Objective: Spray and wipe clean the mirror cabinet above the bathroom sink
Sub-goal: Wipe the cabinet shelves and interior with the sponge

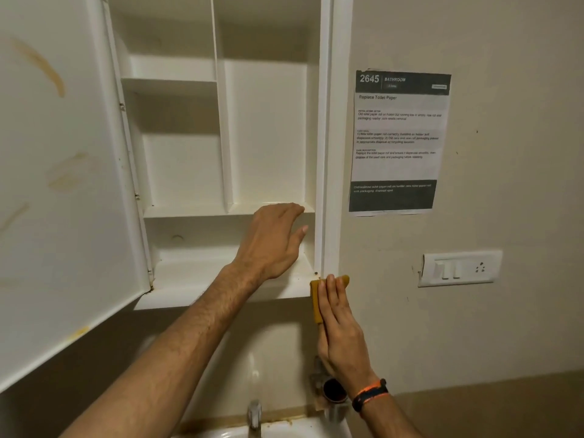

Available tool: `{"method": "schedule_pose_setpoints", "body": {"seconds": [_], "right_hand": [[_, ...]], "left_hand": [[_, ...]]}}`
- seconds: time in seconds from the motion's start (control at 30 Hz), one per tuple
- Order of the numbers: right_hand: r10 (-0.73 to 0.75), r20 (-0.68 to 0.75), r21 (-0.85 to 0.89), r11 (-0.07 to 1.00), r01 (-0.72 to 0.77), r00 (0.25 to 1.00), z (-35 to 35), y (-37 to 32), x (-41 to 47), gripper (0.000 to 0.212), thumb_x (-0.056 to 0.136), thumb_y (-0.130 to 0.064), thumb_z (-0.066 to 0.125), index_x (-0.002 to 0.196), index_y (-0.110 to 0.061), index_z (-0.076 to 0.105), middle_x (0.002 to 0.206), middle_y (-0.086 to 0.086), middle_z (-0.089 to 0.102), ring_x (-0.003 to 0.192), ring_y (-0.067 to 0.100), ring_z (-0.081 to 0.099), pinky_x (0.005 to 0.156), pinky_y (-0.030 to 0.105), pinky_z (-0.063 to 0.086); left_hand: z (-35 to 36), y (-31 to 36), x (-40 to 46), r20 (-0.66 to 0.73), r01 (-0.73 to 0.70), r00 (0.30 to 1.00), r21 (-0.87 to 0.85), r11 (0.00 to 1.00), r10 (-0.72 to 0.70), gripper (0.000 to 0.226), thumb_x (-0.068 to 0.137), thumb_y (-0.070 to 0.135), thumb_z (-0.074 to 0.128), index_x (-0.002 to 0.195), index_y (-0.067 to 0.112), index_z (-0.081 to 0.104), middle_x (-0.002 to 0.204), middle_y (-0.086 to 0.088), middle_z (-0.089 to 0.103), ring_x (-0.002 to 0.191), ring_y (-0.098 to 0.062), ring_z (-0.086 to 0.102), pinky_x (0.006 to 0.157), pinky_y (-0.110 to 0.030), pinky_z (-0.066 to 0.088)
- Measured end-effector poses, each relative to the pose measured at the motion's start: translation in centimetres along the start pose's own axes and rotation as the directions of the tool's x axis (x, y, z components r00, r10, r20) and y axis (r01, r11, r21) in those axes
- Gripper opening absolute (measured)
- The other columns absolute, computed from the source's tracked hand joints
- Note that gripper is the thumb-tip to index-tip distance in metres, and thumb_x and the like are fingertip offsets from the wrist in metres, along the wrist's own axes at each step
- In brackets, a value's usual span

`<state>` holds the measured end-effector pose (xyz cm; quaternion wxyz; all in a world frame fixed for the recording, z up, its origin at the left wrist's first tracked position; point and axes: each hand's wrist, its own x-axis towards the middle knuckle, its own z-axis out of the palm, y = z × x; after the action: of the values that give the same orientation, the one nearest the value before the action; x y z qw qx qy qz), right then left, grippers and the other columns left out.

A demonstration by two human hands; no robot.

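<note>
Hands: right flat, pressing cloth against cabinet.

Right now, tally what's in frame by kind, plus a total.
Hands: 2, left hand in the cabinet, right hand pressing the cloth
Cloths: 1, yellow cloth
Cabinets: 1, its door open
Paper notices: 1, notice
Switch plates: 1, switch plate
Taps: 1, tap
Total: 7

cabinet: glossy white laminate | cloth: matt yellow | tap: shiny metal
</note>
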<state>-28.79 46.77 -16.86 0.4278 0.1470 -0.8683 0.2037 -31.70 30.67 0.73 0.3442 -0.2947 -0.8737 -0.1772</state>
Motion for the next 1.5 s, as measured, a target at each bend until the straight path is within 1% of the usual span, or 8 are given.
{"method": "schedule_pose_setpoints", "body": {"seconds": [0.23, 0.43, 0.53, 0.77, 1.03, 1.23, 1.37, 1.5], "right_hand": [[0.04, 0.012, 0.052, 0.998, -0.041, 0.999, -0.2, -0.6, -1.4, 0.094, 0.069, 0.025, 0.051, 0.153, -0.007, 0.025, 0.163, 0.006, 0.015, 0.151, 0.023, 0.009, 0.115, 0.008, 0.009], [0.169, -0.234, 0.219, 0.969, -0.118, 0.957, -3.6, -1.2, -0.5, 0.082, 0.068, 0.027, 0.053, 0.142, -0.005, 0.046, 0.149, 0.005, 0.043, 0.136, 0.022, 0.046, 0.106, 0.04, 0.043], [0.157, -0.353, 0.183, 0.978, -0.097, 0.922, -5.4, -1.6, 3.1, 0.073, 0.074, 0.023, 0.053, 0.141, -0.005, 0.047, 0.147, 0.01, 0.046, 0.134, 0.026, 0.048, 0.107, 0.042, 0.043], [-0.007, -0.158, -0.073, 0.997, -0.005, 0.987, -3.9, -2.0, 5.3, 0.078, 0.075, 0.019, 0.06, 0.147, -0.002, 0.037, 0.156, 0.016, 0.026, 0.145, 0.033, 0.026, 0.114, 0.032, 0.025], [0.059, 0.024, -0.103, 0.993, -0.056, 0.998, -1.4, -1.4, -1.8, 0.099, 0.054, 0.03, 0.063, 0.145, -0.002, 0.04, 0.155, 0.016, 0.03, 0.14, 0.035, 0.033, 0.102, 0.026, 0.037], [0.222, -0.255, 0.202, 0.964, -0.173, 0.941, -4.3, -2.1, -0.1, 0.079, 0.072, 0.025, 0.055, 0.142, -0.009, 0.046, 0.15, 0.005, 0.04, 0.133, 0.027, 0.049, 0.109, 0.037, 0.04], [0.073, -0.384, 0.095, 0.995, -0.039, 0.92, -7.5, -3.3, 6.6, 0.068, 0.078, 0.02, 0.055, 0.142, -0.004, 0.047, 0.149, 0.014, 0.042, 0.135, 0.03, 0.046, 0.111, 0.04, 0.04], [-0.065, -0.27, -0.087, 0.995, 0.042, 0.961, -8.2, -3.9, 10.8, 0.065, 0.08, 0.016, 0.054, 0.142, 0.0, 0.045, 0.151, 0.019, 0.038, 0.141, 0.034, 0.036, 0.11, 0.033, 0.034]], "left_hand": [[-0.1, 0.2, -0.2, 0.023, 0.018, 1.0, 0.016, 1.0, -0.019, 0.049, 0.102, 0.036, 0.042, 0.145, 0.014, 0.043, 0.149, -0.004, 0.045, 0.138, -0.019, 0.036, 0.118, -0.032, 0.018], [-0.3, 0.3, -0.5, 0.03, -0.002, 1.0, 0.018, 1.0, 0.001, 0.049, 0.102, 0.035, 0.042, 0.146, 0.013, 0.042, 0.15, -0.005, 0.043, 0.139, -0.02, 0.034, 0.12, -0.036, 0.017], [-0.4, 0.4, -0.5, 0.021, -0.018, 1.0, 0.025, 1.0, 0.018, 0.05, 0.101, 0.034, 0.044, 0.146, 0.011, 0.042, 0.15, -0.006, 0.044, 0.138, -0.021, 0.035, 0.119, -0.035, 0.017], [0.0, 0.4, -0.7, -0.007, -0.024, 1.0, 0.036, 0.999, 0.025, 0.052, 0.099, 0.033, 0.05, 0.145, 0.01, 0.043, 0.148, -0.007, 0.045, 0.137, -0.023, 0.037, 0.119, -0.035, 0.017], [0.4, 0.3, -0.7, 0.0, -0.023, 1.0, 0.086, 0.996, 0.023, 0.056, 0.099, 0.035, 0.048, 0.148, 0.012, 0.036, 0.152, -0.005, 0.039, 0.141, -0.021, 0.031, 0.121, -0.037, 0.012], [0.3, 0.4, -0.7, 0.015, -0.041, 0.999, 0.126, 0.991, 0.04, 0.058, 0.098, 0.035, 0.049, 0.149, 0.012, 0.034, 0.153, -0.005, 0.038, 0.14, -0.022, 0.031, 0.121, -0.038, 0.012], [0.2, 0.3, -0.8, 0.016, -0.047, 0.999, 0.139, 0.989, 0.045, 0.06, 0.097, 0.035, 0.052, 0.15, 0.013, 0.033, 0.153, -0.005, 0.037, 0.14, -0.022, 0.031, 0.12, -0.038, 0.013], [0.1, 0.4, -0.8, 0.011, -0.052, 0.999, 0.138, 0.989, 0.051, 0.06, 0.096, 0.034, 0.054, 0.148, 0.011, 0.035, 0.152, -0.006, 0.039, 0.139, -0.023, 0.032, 0.12, -0.037, 0.014]]}}
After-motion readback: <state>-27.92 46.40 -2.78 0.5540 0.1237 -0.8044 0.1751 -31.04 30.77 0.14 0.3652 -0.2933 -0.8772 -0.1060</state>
